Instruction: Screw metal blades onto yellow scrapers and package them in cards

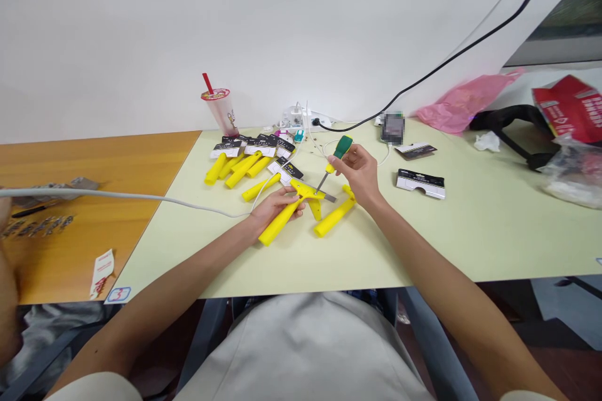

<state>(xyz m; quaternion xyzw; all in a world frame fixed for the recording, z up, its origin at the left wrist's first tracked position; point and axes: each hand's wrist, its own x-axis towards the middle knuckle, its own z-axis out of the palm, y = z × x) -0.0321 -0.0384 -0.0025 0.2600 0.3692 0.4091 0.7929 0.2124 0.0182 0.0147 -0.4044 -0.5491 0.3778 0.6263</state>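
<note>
My left hand [277,208] is closed around a yellow plastic scraper [281,223], whose handle slants down to the left. A short grey metal blade [330,198] sticks out at the right of its head. In my right hand [360,172] is a screwdriver [343,148] with a green and yellow handle, gripped between thumb and fingers. Its shaft slants down and the tip meets the scraper head. Just below my right hand lies another yellow scraper handle [335,218] on the pale table. A yellow piece [315,209] shows under the held scraper head, partly hidden.
Several yellow handles [242,169] with black and white cards lie behind my left hand. Against the wall stand a cup with a straw [221,111] and a power strip [301,118]. A white cable [188,203] crosses from the left. Loose cards [420,183] lie right.
</note>
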